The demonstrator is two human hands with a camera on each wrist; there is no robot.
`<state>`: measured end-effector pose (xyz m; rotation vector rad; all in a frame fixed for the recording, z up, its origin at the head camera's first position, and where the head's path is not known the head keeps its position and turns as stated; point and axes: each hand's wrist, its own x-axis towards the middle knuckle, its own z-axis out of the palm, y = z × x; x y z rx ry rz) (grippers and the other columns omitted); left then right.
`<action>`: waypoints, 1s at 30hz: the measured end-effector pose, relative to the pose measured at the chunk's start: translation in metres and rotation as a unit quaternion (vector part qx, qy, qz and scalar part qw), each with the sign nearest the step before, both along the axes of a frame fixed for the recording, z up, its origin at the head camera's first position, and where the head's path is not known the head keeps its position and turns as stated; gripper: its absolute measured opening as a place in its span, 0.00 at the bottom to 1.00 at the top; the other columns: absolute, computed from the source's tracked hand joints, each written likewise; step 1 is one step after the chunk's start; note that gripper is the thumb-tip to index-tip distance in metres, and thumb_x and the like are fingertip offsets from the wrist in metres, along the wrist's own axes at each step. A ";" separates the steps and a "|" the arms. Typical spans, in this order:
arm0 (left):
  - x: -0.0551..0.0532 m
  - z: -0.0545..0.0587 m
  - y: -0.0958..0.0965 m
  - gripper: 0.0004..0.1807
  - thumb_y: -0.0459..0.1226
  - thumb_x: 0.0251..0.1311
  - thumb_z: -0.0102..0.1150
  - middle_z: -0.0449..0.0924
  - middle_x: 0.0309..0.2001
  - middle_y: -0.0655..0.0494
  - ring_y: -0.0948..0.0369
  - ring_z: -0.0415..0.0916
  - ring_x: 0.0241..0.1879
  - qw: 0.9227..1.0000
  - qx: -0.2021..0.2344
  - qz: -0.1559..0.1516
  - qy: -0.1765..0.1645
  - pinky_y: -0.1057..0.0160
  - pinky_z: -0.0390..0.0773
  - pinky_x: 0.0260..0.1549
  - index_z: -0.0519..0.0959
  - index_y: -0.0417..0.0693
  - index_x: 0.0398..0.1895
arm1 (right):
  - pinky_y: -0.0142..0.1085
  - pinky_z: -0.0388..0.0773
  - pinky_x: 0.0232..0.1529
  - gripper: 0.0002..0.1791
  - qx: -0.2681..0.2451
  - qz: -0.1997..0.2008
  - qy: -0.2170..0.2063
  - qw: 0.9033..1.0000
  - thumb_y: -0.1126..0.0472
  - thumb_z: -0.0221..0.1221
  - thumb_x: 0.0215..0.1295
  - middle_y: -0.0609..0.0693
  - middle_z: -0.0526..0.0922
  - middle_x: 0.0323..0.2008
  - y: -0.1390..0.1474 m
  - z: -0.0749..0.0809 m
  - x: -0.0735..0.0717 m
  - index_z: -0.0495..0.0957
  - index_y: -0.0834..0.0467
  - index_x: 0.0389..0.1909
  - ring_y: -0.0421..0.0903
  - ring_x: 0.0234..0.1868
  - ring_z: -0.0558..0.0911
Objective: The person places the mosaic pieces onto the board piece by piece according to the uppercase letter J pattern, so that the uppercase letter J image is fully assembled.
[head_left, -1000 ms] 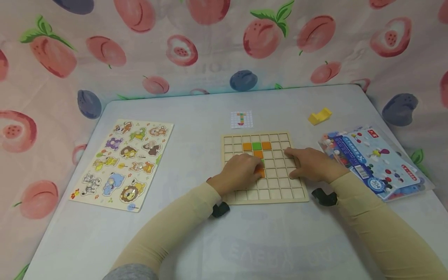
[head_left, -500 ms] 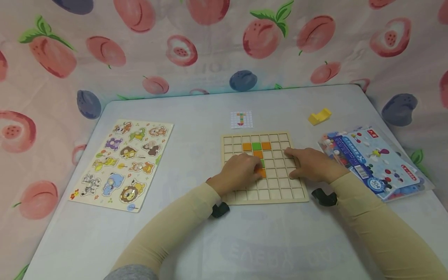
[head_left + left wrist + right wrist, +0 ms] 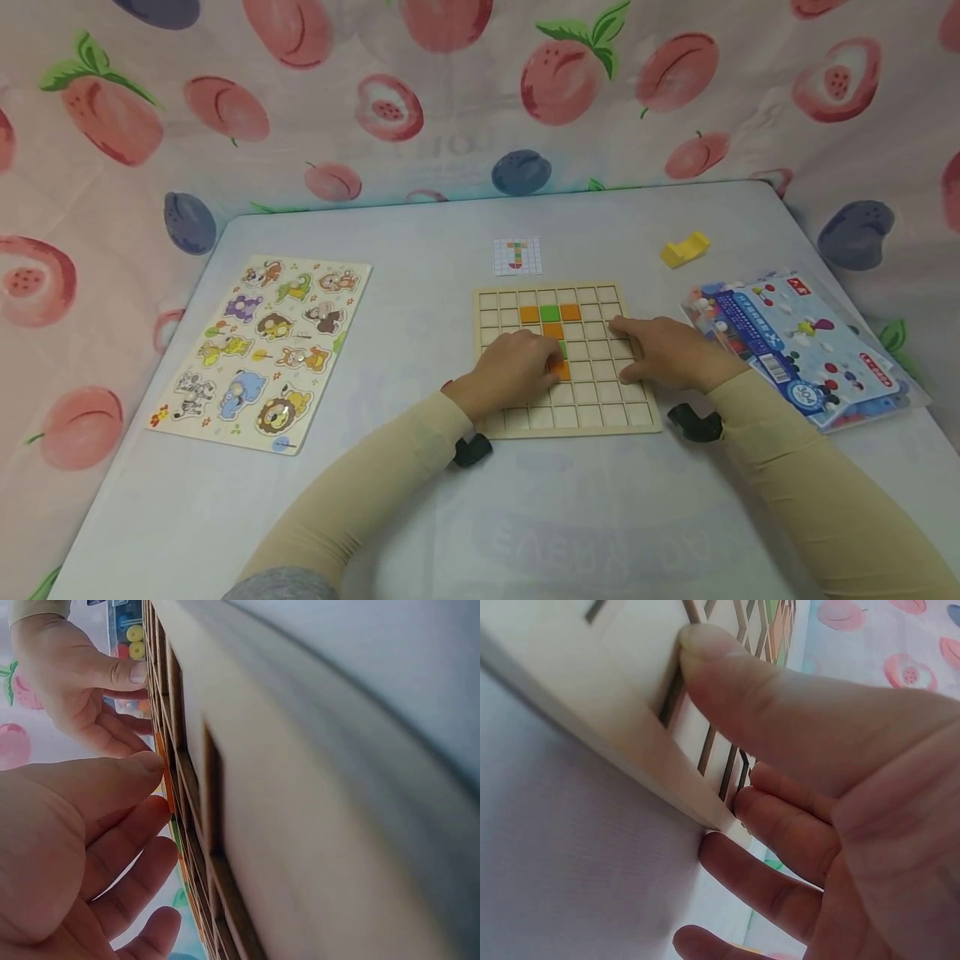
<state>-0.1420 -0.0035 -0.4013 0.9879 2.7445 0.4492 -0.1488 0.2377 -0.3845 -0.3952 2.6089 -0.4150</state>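
A square wooden grid board (image 3: 607, 414) lies mid-table, with orange and green tiles set in its cells. Three of them, orange, green (image 3: 551, 313) and orange, form a row near the far side; others run down a column toward me. My left hand (image 3: 513, 371) reaches over the board's left part, its thumb and fingertips touching the lowest orange tile (image 3: 559, 372), which it partly covers. Its fingers are loosely bent and spread in the left wrist view. My right hand (image 3: 671, 354) rests at the board's right side, thumb (image 3: 720, 664) on the grid and fingers by the edge.
A small card (image 3: 517, 256) with a coloured J pattern on a grid lies beyond the board. On the left is an animal puzzle board (image 3: 266, 354). To the right are a yellow curved piece (image 3: 686, 249) and a blue-labelled plastic pack (image 3: 817, 346).
Both hands keep almost the same place over the board. The left fingertips shift very slightly at the lowest orange tile.
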 end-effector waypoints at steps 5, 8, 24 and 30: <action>0.000 0.001 0.000 0.11 0.42 0.64 0.66 0.82 0.35 0.61 0.62 0.76 0.38 1.000 0.000 0.000 -0.002 0.64 0.76 0.38 0.85 0.49 0.46 | 0.63 0.65 0.63 0.45 -0.002 0.005 0.004 1.000 0.53 0.71 0.59 0.70 0.68 0.66 0.001 -0.001 0.000 0.62 0.62 0.74 0.69 0.66 0.67; 0.000 0.002 0.000 0.11 0.42 0.64 0.66 0.82 0.36 0.61 0.61 0.76 0.38 1.000 -0.003 -0.001 -0.002 0.64 0.76 0.38 0.85 0.49 0.46 | 0.63 0.64 0.63 0.45 -0.005 0.002 0.005 1.000 0.53 0.71 0.60 0.70 0.68 0.67 0.001 -0.001 -0.001 0.62 0.62 0.74 0.69 0.67 0.66; -0.001 0.001 0.001 0.09 0.41 0.64 0.66 0.84 0.37 0.61 0.61 0.77 0.39 1.000 -0.002 0.000 0.003 0.64 0.76 0.40 0.85 0.49 0.43 | 0.63 0.62 0.65 0.45 -0.003 -0.001 0.003 1.000 0.54 0.71 0.60 0.69 0.67 0.68 0.001 -0.003 -0.002 0.61 0.61 0.75 0.69 0.68 0.65; 0.000 0.001 0.001 0.08 0.40 0.64 0.67 0.83 0.36 0.60 0.61 0.77 0.38 1.000 0.004 -0.001 0.004 0.64 0.76 0.38 0.85 0.49 0.43 | 0.62 0.63 0.64 0.44 -0.013 0.010 0.015 1.000 0.55 0.71 0.60 0.69 0.68 0.67 0.002 -0.002 0.000 0.62 0.63 0.74 0.69 0.67 0.67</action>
